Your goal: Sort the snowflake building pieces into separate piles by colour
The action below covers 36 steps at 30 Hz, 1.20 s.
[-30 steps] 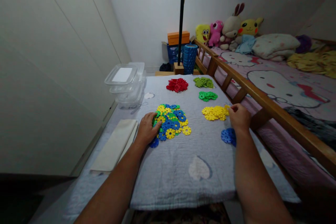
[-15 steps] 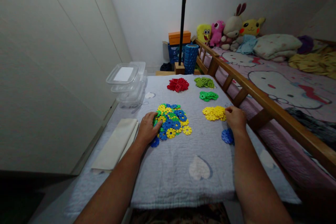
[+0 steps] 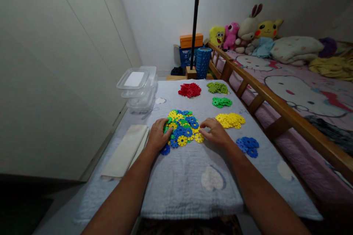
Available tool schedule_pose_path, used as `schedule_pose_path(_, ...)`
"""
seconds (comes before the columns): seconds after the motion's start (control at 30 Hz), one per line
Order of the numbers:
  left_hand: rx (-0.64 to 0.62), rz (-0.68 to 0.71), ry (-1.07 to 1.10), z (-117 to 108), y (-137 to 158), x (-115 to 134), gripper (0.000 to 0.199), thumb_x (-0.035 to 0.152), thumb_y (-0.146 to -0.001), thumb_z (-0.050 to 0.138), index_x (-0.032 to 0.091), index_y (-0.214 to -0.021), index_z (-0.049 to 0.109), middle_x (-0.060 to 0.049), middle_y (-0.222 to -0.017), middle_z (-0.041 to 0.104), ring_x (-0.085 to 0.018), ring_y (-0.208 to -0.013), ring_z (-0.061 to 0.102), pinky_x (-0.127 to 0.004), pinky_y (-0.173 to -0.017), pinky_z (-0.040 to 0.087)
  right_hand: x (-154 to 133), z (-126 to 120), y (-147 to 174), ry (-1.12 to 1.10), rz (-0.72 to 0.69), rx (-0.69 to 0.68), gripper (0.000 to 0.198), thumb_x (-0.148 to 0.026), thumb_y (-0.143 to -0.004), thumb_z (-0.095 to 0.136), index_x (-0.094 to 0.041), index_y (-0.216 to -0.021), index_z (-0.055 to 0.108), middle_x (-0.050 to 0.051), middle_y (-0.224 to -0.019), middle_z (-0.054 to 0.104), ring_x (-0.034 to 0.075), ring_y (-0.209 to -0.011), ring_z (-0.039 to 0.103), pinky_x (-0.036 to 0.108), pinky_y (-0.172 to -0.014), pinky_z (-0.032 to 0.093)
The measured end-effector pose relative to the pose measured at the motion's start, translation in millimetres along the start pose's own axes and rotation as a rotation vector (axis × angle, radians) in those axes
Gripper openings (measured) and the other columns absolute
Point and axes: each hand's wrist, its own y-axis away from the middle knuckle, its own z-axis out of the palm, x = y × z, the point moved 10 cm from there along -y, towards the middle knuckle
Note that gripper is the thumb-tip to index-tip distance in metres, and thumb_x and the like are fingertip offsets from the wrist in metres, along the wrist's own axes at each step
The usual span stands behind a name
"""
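A mixed heap of blue, yellow and green plastic snowflake discs (image 3: 180, 131) lies at the middle of the cloth-covered table. Against its left side rests my left hand (image 3: 158, 136), open, thumb and fingers apart. My right hand (image 3: 215, 133) is at the heap's right edge beside the yellow discs, its thumb and fingers apart with nothing visible between them. To the right are single-colour piles: yellow discs (image 3: 230, 120), blue discs (image 3: 248, 146), green discs (image 3: 222, 102) and light green discs (image 3: 217, 87). Red discs (image 3: 189, 90) form a pile farther back.
Stacked clear plastic containers (image 3: 138, 90) stand at the table's left back, with a folded cream cloth (image 3: 125, 152) nearer me. A wooden bed rail (image 3: 257, 101) runs along the right side. Behind the table are a black pole (image 3: 195, 22) and a blue foam roller (image 3: 203, 63).
My right hand has moved left from the yellow pile to the mixed heap, uncovering the blue pile. My left hand stays at the heap. The view has shifted slightly.
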Motion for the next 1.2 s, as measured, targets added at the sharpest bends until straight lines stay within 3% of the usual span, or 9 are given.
schedule_pose_path(0.17, -0.001, -0.006, 0.013, 0, 0, -2, 0.035, 0.036, -0.088, 0.056, 0.019, -0.119, 0.059, -0.011, -0.123, 0.063, -0.027, -0.118, 0.057, -0.046, -0.107, 0.045, -8, 28, 7, 0.087, 0.002, -0.197, 0.02, -0.032, -0.077, 0.074, -0.018, -0.085, 0.062, 0.004, -0.085, 0.063, 0.02, -0.082, 0.052, 0.031, -0.076, 0.037)
schedule_pose_path(0.4, 0.013, 0.007, 0.011, -1, 0, 0, 0.033, 0.035, -0.088, 0.056, 0.02, -0.117, 0.06, -0.011, -0.121, 0.064, -0.027, -0.116, 0.058, -0.046, -0.105, 0.046, -2, 26, 9, 0.045, 0.068, -0.234, 0.021, -0.025, -0.072, 0.075, -0.019, -0.089, 0.064, 0.001, -0.081, 0.063, 0.017, -0.076, 0.051, 0.028, -0.068, 0.034)
schedule_pose_path(0.53, 0.011, 0.004, 0.008, -1, 0, -1, 0.034, 0.036, -0.089, 0.055, 0.019, -0.118, 0.06, -0.012, -0.123, 0.063, -0.027, -0.117, 0.058, -0.046, -0.106, 0.046, 4, 21, 10, -0.04, 0.084, -0.244, 0.011, -0.02, -0.077, 0.065, -0.019, -0.087, 0.068, 0.002, -0.08, 0.066, 0.017, -0.076, 0.056, 0.028, -0.069, 0.038)
schedule_pose_path(0.67, 0.005, -0.003, 0.005, 0, 0, -3, 0.035, 0.035, -0.088, 0.055, 0.019, -0.119, 0.06, -0.012, -0.123, 0.063, -0.028, -0.118, 0.058, -0.047, -0.106, 0.046, 28, -3, 9, -0.17, 0.178, -0.097, 0.017, -0.021, -0.081, 0.055, -0.018, -0.09, 0.07, 0.005, -0.086, 0.071, 0.019, -0.081, 0.062, 0.03, -0.075, 0.043)
schedule_pose_path(0.8, 0.012, -0.004, 0.009, -1, 0, -3, 0.034, 0.034, -0.087, 0.056, 0.02, -0.117, 0.06, -0.011, -0.122, 0.064, -0.027, -0.118, 0.059, -0.046, -0.105, 0.046, 74, -45, 17, -0.116, 0.395, 0.247, 0.021, -0.031, -0.08, 0.054, -0.018, -0.092, 0.067, 0.005, -0.082, 0.069, 0.019, -0.074, 0.061, 0.031, -0.07, 0.045)
schedule_pose_path(0.9, 0.015, 0.001, 0.017, -1, 0, -3, 0.033, 0.035, -0.087, 0.056, 0.02, -0.117, 0.061, -0.011, -0.122, 0.064, -0.027, -0.117, 0.059, -0.045, -0.105, 0.047, 92, -67, 27, -0.012, 0.465, 0.423, 0.018, -0.032, -0.079, 0.053, -0.019, -0.085, 0.064, 0.005, -0.079, 0.068, 0.02, -0.074, 0.06, 0.032, -0.071, 0.045)
schedule_pose_path(1.03, 0.014, -0.004, 0.026, 0, 0, -3, 0.034, 0.035, -0.087, 0.057, 0.021, -0.117, 0.061, -0.011, -0.122, 0.064, -0.027, -0.117, 0.059, -0.045, -0.106, 0.046, 105, -79, 34, 0.071, 0.526, 0.491, 0.015, -0.031, -0.078, 0.051, -0.021, -0.08, 0.063, 0.005, -0.077, 0.068, 0.021, -0.073, 0.06, 0.033, -0.072, 0.044)
schedule_pose_path(1.2, 0.008, -0.003, 0.03, 0, 0, -3, 0.035, 0.036, -0.088, 0.056, 0.019, -0.118, 0.06, -0.011, -0.123, 0.064, -0.027, -0.118, 0.058, -0.045, -0.106, 0.046, 115, -84, 38, 0.153, 0.609, 0.475, 0.014, -0.027, -0.076, 0.052, -0.021, -0.08, 0.064, 0.007, -0.078, 0.069, 0.022, -0.073, 0.06, 0.034, -0.073, 0.043)
